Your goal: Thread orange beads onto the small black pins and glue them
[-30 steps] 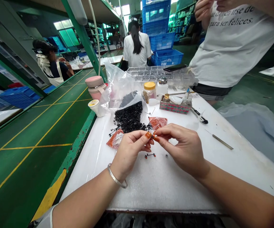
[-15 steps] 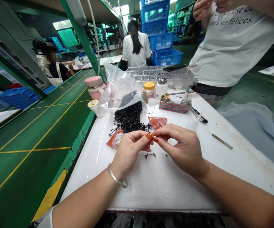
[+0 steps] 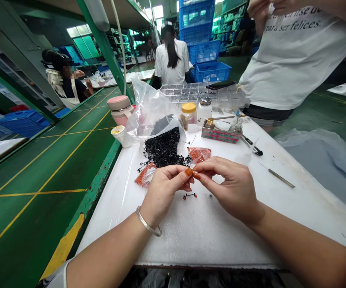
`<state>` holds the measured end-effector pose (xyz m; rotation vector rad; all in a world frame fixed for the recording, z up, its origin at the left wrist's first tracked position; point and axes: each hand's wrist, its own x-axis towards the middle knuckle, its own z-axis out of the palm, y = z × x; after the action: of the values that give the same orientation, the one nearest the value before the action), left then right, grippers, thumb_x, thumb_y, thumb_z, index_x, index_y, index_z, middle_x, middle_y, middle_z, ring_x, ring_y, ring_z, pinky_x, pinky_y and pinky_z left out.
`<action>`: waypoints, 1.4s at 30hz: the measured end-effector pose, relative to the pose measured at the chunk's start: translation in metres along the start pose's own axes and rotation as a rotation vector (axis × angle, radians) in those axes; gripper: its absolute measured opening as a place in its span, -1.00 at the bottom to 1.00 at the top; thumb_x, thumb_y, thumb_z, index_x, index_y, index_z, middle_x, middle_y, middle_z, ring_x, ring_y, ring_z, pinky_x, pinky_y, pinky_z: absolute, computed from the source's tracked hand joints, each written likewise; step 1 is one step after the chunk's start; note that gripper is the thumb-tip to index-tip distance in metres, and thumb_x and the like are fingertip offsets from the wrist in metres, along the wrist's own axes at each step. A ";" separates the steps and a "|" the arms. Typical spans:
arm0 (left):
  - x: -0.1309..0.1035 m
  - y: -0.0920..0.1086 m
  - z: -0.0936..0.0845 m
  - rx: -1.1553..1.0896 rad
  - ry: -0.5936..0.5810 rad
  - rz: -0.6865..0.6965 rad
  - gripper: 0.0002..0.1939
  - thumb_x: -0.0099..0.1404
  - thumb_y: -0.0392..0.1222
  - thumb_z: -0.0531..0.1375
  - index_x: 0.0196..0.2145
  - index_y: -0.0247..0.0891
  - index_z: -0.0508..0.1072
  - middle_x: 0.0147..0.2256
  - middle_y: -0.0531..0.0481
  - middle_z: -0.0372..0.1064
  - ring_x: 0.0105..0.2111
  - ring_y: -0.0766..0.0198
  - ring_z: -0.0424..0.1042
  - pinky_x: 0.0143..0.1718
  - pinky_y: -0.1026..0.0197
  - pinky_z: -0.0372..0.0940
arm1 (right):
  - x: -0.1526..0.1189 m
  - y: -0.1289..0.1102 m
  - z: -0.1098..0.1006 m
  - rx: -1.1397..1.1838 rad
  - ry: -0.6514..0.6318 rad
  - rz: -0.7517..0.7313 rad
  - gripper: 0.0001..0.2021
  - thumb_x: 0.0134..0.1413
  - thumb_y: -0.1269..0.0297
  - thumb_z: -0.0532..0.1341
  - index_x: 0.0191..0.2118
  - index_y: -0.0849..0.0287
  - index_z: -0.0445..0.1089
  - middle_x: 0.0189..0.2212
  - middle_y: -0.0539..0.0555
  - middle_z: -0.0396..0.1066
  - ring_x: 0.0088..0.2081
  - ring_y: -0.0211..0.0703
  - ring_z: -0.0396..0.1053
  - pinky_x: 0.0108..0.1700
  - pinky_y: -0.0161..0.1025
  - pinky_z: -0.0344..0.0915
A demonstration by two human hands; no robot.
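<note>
My left hand (image 3: 170, 182) and my right hand (image 3: 228, 184) meet fingertip to fingertip above the white tabletop (image 3: 217, 244). Both are closed in a pinch; whatever lies between the fingertips is too small and covered to make out. Just below them lies a small black rod with orange ends (image 3: 190, 196), and to its right a tiny dark ring (image 3: 210, 196). Beyond my hands a heap of small black parts (image 3: 162, 148) spills from a clear plastic bag (image 3: 140, 100). One bag of orange bits (image 3: 144, 176) sits left of the heap, another bag of orange bits (image 3: 199, 154) right.
Farther back stand a pink cup (image 3: 120, 110), a yellow-lidded jar (image 3: 188, 115), a patterned box (image 3: 221, 133) and a compartment tray (image 3: 199, 94). A cutter (image 3: 252, 146) and a thin needle-tipped tool (image 3: 281, 178) lie right. A person in a white shirt (image 3: 299, 60) stands at the right edge.
My hands hold nearly the same pinch in the same place. The seated person at the left has raised a hand, and the person in front has turned their head slightly.
</note>
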<state>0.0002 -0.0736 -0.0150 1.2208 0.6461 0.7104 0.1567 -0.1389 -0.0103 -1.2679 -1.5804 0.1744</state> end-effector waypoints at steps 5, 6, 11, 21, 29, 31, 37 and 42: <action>0.000 0.002 -0.002 -0.006 -0.019 -0.018 -0.73 0.20 -0.07 0.29 -0.21 -0.28 0.59 -0.30 -0.09 0.48 -0.36 0.34 0.39 -0.36 0.31 0.39 | 0.004 0.002 -0.004 0.116 0.041 0.174 -0.94 0.04 0.36 0.28 -0.32 0.15 0.50 -0.42 0.02 0.51 -0.42 -0.26 0.42 -0.39 -0.30 0.39; 0.000 0.003 -0.003 0.003 -0.015 -0.017 -0.72 0.18 -0.09 0.30 -0.17 -0.26 0.59 -0.29 -0.10 0.50 -0.35 0.33 0.40 -0.36 0.31 0.39 | 0.005 0.003 -0.005 0.153 0.053 0.209 -0.94 0.03 0.34 0.29 -0.32 0.16 0.50 -0.39 0.03 0.51 -0.41 -0.25 0.43 -0.38 -0.29 0.40; 0.002 0.004 -0.006 0.033 0.034 0.017 -0.77 0.18 -0.15 0.31 -0.21 -0.28 0.60 -0.34 -0.07 0.52 -0.43 0.39 0.42 -0.37 0.34 0.38 | 0.006 0.008 -0.006 0.278 0.037 0.317 -0.89 0.01 0.28 0.33 -0.32 0.17 0.50 -0.31 0.08 0.54 -0.34 -0.19 0.47 -0.30 -0.23 0.44; 0.003 0.009 -0.002 0.189 0.117 0.088 -0.87 0.13 -0.24 0.33 -0.33 -0.32 0.62 -0.51 0.00 0.49 -0.53 0.40 0.41 -0.45 0.37 0.36 | 0.006 0.006 -0.008 0.066 -0.112 0.173 -0.84 0.07 0.34 0.26 -0.19 0.11 0.52 -0.26 0.04 0.55 -0.30 -0.22 0.48 -0.30 -0.28 0.43; 0.002 0.007 -0.004 0.344 0.099 0.122 -0.83 0.12 -0.22 0.32 -0.30 -0.31 0.63 -0.45 -0.03 0.54 -0.51 0.38 0.41 -0.47 0.36 0.33 | 0.004 0.005 -0.006 0.007 -0.113 0.008 -0.74 0.05 0.43 0.25 -0.10 0.12 0.45 -0.17 0.04 0.51 -0.27 -0.26 0.47 -0.27 -0.30 0.45; 0.001 0.008 -0.004 0.384 0.096 0.121 -0.81 0.11 -0.21 0.33 -0.29 -0.30 0.63 -0.44 -0.03 0.55 -0.50 0.38 0.42 -0.47 0.36 0.32 | 0.006 0.006 -0.008 -0.036 -0.129 -0.077 -0.83 0.06 0.46 0.24 -0.20 0.15 0.48 -0.27 0.03 0.52 -0.27 -0.25 0.46 -0.28 -0.30 0.43; 0.002 0.011 -0.003 0.359 0.109 0.121 -0.83 0.11 -0.25 0.33 -0.29 -0.27 0.63 -0.45 0.02 0.55 -0.49 0.42 0.43 -0.46 0.42 0.33 | 0.006 0.007 -0.010 -0.070 -0.141 -0.024 -0.91 0.06 0.44 0.25 -0.30 0.19 0.49 -0.41 -0.02 0.51 -0.42 -0.35 0.40 -0.36 -0.36 0.35; 0.003 0.008 -0.006 0.227 0.092 0.162 -0.86 0.13 -0.23 0.34 -0.31 -0.26 0.62 -0.42 0.03 0.54 -0.47 0.42 0.45 -0.42 0.42 0.37 | 0.004 0.007 -0.008 0.173 -0.200 0.244 -0.85 0.04 0.30 0.30 -0.24 0.19 0.46 -0.34 0.03 0.51 -0.37 -0.28 0.44 -0.32 -0.31 0.39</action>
<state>-0.0042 -0.0662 -0.0092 1.4687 0.7243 0.8490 0.1673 -0.1365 -0.0087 -1.3358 -1.5353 0.5957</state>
